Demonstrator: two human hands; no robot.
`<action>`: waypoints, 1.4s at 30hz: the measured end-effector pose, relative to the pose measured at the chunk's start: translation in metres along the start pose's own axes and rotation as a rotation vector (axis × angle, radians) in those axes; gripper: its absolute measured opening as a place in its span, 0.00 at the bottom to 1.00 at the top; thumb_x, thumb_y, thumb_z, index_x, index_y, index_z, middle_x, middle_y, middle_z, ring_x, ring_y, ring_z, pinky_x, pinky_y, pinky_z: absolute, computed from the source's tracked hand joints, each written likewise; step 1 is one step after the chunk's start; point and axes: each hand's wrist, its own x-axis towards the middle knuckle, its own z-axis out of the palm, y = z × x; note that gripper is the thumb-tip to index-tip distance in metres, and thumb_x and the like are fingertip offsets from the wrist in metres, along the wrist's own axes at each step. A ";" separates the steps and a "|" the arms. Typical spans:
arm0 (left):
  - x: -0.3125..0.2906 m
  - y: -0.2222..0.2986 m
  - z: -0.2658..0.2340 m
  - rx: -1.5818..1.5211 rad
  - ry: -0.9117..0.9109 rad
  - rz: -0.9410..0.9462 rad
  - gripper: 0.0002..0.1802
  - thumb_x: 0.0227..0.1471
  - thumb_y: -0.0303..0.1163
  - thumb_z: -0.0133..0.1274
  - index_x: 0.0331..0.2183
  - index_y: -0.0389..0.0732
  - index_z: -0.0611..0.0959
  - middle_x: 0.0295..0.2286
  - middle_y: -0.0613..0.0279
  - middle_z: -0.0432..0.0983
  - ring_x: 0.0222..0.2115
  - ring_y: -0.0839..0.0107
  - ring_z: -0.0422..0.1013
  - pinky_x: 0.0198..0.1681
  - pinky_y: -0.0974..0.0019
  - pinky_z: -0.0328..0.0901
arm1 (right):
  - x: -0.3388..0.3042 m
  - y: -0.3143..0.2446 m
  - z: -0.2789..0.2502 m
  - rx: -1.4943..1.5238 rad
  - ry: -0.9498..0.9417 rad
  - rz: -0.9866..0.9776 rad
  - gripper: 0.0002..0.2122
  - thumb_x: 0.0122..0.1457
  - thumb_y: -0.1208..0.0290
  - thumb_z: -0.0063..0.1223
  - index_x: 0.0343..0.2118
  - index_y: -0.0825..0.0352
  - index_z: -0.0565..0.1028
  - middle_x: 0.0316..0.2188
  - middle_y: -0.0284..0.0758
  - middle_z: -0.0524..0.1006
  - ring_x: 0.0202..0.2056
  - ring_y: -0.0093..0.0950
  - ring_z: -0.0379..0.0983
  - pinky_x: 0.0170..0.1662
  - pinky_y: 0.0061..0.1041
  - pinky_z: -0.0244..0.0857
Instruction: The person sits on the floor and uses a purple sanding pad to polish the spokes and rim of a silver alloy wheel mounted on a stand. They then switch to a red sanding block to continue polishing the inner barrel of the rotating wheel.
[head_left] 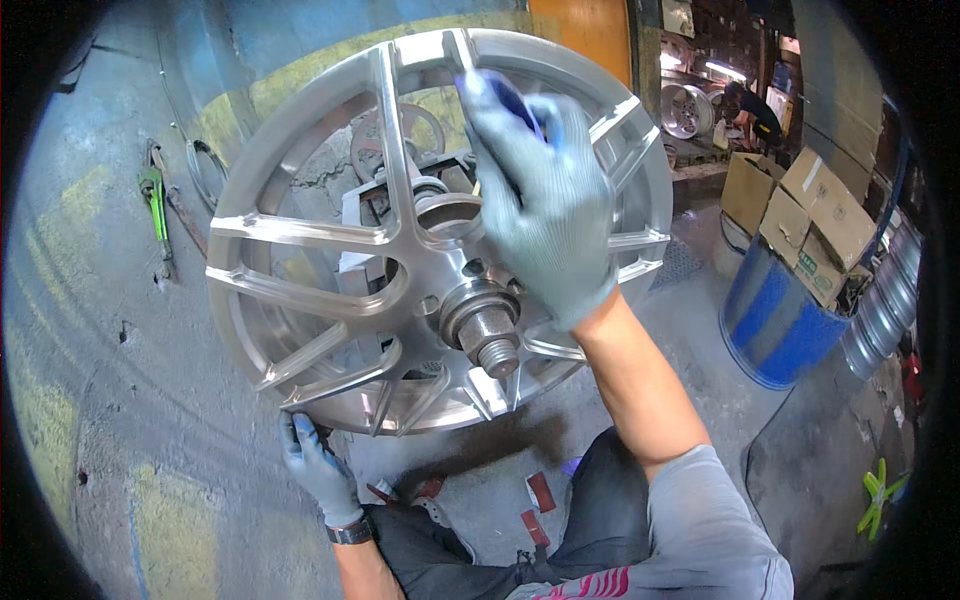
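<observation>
A bare silver alloy wheel [400, 215] with split spokes is mounted in front of me on a threaded shaft, held by a large hex nut [487, 330] at its hub. My right hand [545, 190], in a grey knit glove, is at the top of the wheel by an upper spoke. Its fingers are closed around a purple piece of sandpaper [515, 100], partly hidden and blurred. Down at the wheel's lower left edge, my left hand [320, 470], gloved with blue fingertips, has its fingers curled at the rim. A dark band circles that wrist.
Red sandpaper scraps [540, 492] lie on the floor between my legs. At right stands a blue drum [775, 320] with cardboard boxes [815, 215] on top, beside stacked rims [890, 290]. A green-handled tool [157, 205] lies at left. Another person [755, 110] bends over in the background.
</observation>
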 end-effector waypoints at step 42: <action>-0.002 -0.001 0.004 0.086 0.039 0.021 0.25 0.76 0.41 0.48 0.62 0.32 0.76 0.49 0.60 0.77 0.45 0.74 0.72 0.49 0.67 0.69 | -0.020 0.008 -0.008 0.022 -0.013 -0.017 0.23 0.56 0.73 0.67 0.56 0.52 0.83 0.37 0.33 0.78 0.30 0.32 0.81 0.29 0.32 0.77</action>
